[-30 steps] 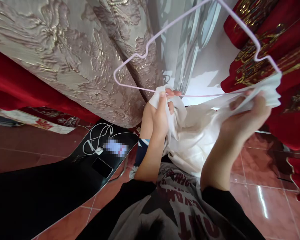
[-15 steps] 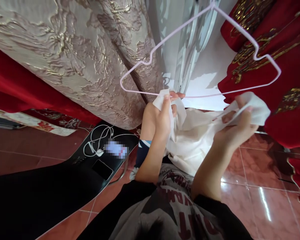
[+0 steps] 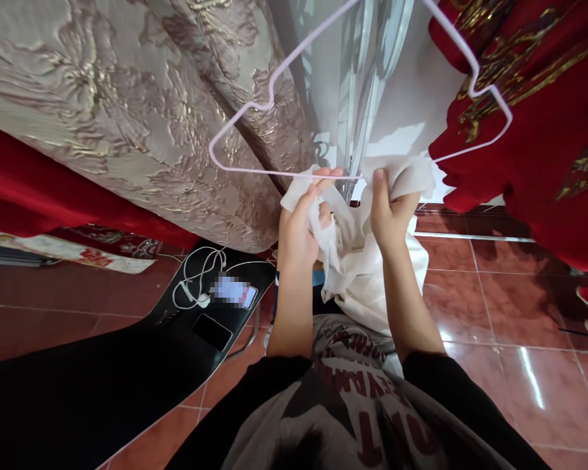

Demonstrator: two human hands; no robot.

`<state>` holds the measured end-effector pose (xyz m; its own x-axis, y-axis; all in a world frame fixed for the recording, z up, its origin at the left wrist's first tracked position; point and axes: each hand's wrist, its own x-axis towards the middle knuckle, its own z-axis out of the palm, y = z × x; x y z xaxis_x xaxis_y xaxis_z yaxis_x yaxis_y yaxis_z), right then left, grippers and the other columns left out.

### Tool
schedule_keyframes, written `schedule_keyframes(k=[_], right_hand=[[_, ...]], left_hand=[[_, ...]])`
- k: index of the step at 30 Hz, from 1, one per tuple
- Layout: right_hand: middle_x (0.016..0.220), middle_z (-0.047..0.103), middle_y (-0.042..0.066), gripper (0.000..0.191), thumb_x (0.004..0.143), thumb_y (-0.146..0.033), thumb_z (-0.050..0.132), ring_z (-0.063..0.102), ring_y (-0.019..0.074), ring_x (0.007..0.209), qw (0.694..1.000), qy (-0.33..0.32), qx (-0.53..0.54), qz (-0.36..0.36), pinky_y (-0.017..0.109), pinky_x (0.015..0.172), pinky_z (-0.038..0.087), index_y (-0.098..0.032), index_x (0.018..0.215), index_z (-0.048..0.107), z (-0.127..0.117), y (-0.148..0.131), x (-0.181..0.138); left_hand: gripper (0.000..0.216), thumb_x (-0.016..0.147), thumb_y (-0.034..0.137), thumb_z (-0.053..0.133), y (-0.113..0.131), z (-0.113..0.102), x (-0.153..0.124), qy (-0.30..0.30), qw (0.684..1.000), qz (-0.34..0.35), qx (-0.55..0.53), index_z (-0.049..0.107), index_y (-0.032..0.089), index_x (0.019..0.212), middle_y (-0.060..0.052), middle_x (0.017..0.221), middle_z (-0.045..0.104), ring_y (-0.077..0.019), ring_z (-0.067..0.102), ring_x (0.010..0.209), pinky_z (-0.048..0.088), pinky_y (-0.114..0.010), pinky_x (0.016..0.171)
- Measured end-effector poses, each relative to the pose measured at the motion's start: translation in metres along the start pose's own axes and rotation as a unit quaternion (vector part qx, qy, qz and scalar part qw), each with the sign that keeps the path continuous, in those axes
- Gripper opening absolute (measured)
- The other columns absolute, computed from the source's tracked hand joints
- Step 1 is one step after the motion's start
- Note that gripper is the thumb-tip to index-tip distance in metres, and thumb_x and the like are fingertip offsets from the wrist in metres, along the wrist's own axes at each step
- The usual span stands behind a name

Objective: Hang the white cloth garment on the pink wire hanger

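A pale pink clothes hanger (image 3: 240,171) hangs in front of me, its hook out of view above. White thin cloth (image 3: 367,274) drapes from both hands down over my lap. My left hand (image 3: 306,219) pinches one edge of the cloth against the hanger's bottom bar, with fingertips behind the bar. My right hand (image 3: 392,212) grips another part of the cloth at the bar, thumb on top; the cloth covers its other fingers and the right part of the bar.
On the left, a black lounge seat (image 3: 127,365) holds two phones, one a dark phone (image 3: 212,331), and a white cable (image 3: 196,274). A beige embossed curtain (image 3: 127,117) hangs at left, a red gold-trimmed curtain (image 3: 529,130) at right. Red tiles (image 3: 500,294) cover the floor.
My right hand has moved left and up with its cloth to the hanger's bottom bar, nearer my left hand. The hanger appears shifted left and up in view.
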<state>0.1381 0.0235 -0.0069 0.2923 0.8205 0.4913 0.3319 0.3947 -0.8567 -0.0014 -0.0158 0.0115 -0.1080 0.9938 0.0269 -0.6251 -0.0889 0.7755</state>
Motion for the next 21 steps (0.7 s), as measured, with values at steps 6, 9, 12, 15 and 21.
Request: schedule_keyframes(k=[6,9,12,15,21], right_hand=[[0.105,0.067,0.009,0.045,0.098,-0.064,0.054,0.062,0.0190,0.117,0.999,-0.003,0.041,-0.012,0.042,0.113,0.053,-0.020,0.101,0.064,-0.011,-0.004,0.000],[0.103,0.067,0.009,0.047,0.098,-0.065,0.054,0.063,0.0170,0.102,0.999,-0.017,0.037,0.001,0.040,0.104,0.057,-0.019,0.101,0.064,-0.016,-0.006,-0.001],[0.094,0.065,0.008,0.051,0.097,-0.070,0.052,0.060,0.0180,0.098,1.000,-0.021,0.004,0.019,0.041,0.101,0.056,-0.020,0.094,0.060,-0.020,-0.007,-0.001],[0.092,0.063,0.008,0.049,0.096,-0.069,0.053,0.059,0.0190,0.104,1.000,-0.015,0.000,0.017,0.041,0.104,0.056,-0.021,0.091,0.057,-0.019,-0.007,-0.002],[0.080,0.054,0.002,0.042,0.099,-0.057,0.055,0.057,0.0118,0.082,0.998,-0.023,0.056,-0.008,0.031,0.084,0.056,-0.018,0.084,0.055,-0.009,-0.006,-0.007]], left_hand=[[0.044,0.104,0.034,0.040,0.042,-0.036,0.003,0.092,0.995,-0.007,-0.035,0.079,0.023,0.086,-0.007,0.126,0.077,-0.0096,0.040,0.053,0.047,-0.027,0.054],[0.067,0.108,0.036,0.018,0.074,-0.048,0.001,0.106,0.994,0.021,0.013,0.081,0.025,0.088,-0.005,0.123,0.078,-0.0124,0.052,0.064,0.055,-0.027,0.065],[0.067,0.109,0.028,0.018,0.101,-0.046,0.004,0.104,0.992,0.037,0.069,0.081,0.021,0.090,-0.007,0.123,0.079,-0.0112,0.055,0.064,0.057,-0.026,0.065],[0.040,0.107,0.018,0.043,0.116,-0.035,0.013,0.116,0.973,0.062,0.189,0.077,0.019,0.086,-0.006,0.109,0.083,-0.0111,0.058,0.060,0.057,-0.027,0.058],[0.018,0.095,0.006,0.065,0.134,-0.023,0.013,0.148,0.882,0.161,0.418,0.080,0.008,0.085,0.000,0.067,0.073,-0.0047,0.058,0.057,0.048,-0.014,0.054]])
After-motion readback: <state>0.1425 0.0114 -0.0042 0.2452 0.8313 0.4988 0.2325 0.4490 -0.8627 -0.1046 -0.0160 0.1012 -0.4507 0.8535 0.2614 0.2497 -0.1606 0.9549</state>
